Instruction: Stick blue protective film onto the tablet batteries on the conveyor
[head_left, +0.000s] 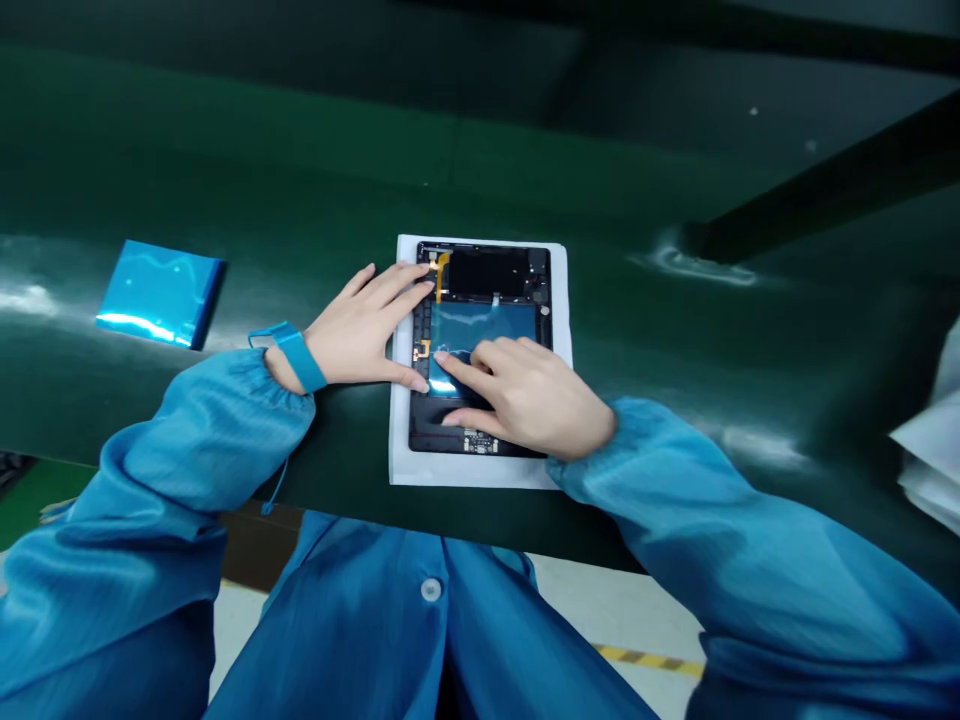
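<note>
Tablet (489,272) partly hidden, white sheets (934,452) cropped

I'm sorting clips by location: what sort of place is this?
Probably an electronics assembly or repair workshop, judging by the opened tablet, the green-topped workbench and the blue wrist strap.

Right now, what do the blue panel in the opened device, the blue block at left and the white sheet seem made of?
Blue panel: glossy, probably plastic film on top, given its bright glare.
Blue block: glossy outside, likely plastic film too, with rippled, mirror-like reflections; its core is hidden.
White sheet: matte, perhaps paper or thin foam; it shows no glare.
</note>
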